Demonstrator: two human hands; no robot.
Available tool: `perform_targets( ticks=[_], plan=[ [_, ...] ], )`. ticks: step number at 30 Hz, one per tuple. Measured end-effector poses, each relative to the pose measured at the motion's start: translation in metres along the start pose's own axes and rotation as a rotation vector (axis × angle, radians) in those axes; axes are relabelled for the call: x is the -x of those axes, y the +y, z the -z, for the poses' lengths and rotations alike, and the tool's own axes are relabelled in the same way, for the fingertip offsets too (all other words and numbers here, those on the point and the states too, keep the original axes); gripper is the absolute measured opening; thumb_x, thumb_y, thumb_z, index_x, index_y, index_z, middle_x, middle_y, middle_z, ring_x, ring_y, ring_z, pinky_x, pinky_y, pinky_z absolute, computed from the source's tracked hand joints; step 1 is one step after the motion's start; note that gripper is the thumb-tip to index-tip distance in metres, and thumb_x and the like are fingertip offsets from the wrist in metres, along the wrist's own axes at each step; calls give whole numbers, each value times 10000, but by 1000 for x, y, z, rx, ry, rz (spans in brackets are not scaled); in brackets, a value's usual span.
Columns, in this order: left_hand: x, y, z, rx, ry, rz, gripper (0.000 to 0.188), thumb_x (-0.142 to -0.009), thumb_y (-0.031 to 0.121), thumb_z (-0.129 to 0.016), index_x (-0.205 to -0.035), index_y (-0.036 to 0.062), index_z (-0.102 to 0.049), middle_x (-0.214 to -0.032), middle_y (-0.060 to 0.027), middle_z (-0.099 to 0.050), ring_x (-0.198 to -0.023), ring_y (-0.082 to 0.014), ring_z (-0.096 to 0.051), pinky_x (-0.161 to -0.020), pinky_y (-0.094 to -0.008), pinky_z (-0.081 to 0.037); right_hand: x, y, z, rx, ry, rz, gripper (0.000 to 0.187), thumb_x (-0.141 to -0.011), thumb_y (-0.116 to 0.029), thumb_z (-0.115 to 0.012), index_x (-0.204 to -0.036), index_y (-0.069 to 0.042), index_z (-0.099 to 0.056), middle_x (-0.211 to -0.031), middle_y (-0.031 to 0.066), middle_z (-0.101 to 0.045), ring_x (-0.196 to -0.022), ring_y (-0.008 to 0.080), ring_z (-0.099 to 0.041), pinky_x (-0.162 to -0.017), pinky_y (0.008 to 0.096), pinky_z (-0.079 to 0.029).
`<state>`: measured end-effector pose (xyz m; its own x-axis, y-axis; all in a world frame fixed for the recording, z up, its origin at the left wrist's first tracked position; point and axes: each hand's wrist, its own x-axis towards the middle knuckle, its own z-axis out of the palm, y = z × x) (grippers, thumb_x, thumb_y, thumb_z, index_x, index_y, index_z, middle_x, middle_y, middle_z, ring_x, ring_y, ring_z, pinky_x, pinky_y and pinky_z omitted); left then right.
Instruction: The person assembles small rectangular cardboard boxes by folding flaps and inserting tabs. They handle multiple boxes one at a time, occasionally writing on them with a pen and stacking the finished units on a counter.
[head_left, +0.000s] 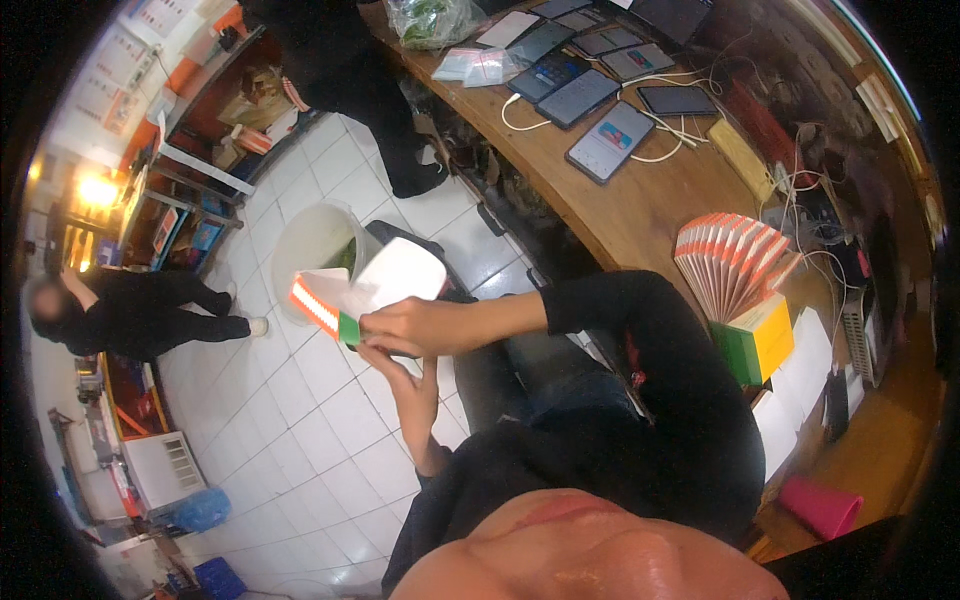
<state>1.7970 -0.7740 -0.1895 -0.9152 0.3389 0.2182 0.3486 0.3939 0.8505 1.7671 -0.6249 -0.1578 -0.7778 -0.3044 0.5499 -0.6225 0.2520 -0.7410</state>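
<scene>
In front of my lap both hands meet at a thin orange, white and green packet. My right hand comes in from the right, fingers curled around the packet's green end. From below, my left hand reaches up and pinches that same end, its fingertips partly hidden under the right hand. The packet's orange and white part sticks out to the left. Just beyond the hands shows a white rounded flat thing, beside a translucent bucket with something green inside.
On the wooden table to the right lie several phones with white cables. A fan of orange and white packets stands in a yellow and green box. A pink cup lies nearer. Two people in black stand on the tiled floor.
</scene>
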Motion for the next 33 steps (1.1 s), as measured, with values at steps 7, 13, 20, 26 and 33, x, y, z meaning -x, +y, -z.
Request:
perform_targets(
  ticks=[7, 13, 20, 26, 33],
  plan=[
    [-15, 28, 57, -423, 185, -225, 773, -715, 255, -782, -1326, 23, -370, -1321, -170, -428, -1289, -318, -328, -1086, -483, -180, -28, -48, 64, 3, -549, -125, 248, -933, -170, -518, -1099, 14, -520, -801, 162, -606, -775, 314, -637, -661, 387, -499],
    [-28, 16, 21, -82, -250, 183, 420, -685, 155, -812, -984, 46, -538, -875, -120, -629, -806, -274, -603, -717, -352, -468, -27, 20, 196, 228, -577, -388, 280, -931, -264, -550, -1041, -22, -640, -903, 125, -678, -836, 208, -645, -753, 356, -493],
    [-49, -23, -5, -352, -460, 206, 436, -735, 302, -764, -1006, 57, -527, -862, -174, -662, -833, -366, -645, -701, -402, -486, 73, 115, 504, 1582, 530, -1008, 230, -880, -177, -497, -1004, -50, -642, -1015, 195, -638, -945, 392, -628, -800, 515, -506],
    [-64, -54, -12, -419, -459, 300, 446, -738, 276, -761, -1041, 61, -515, -895, -190, -667, -859, -379, -646, -721, -424, -487, 135, 143, 562, 1671, 429, -1314, 242, -907, -154, -455, -1064, -61, -614, -1074, 192, -651, -1011, 361, -635, -795, 482, -522],
    [-59, -147, -30, -62, -385, 468, 430, -772, 288, -743, -1044, 54, -505, -886, -210, -656, -857, -403, -635, -698, -439, -480, 162, 161, 582, 1709, 377, -1469, 229, -905, -149, -462, -1030, -74, -639, -1060, 162, -666, -989, 338, -652, -788, 456, -529]
  ],
)
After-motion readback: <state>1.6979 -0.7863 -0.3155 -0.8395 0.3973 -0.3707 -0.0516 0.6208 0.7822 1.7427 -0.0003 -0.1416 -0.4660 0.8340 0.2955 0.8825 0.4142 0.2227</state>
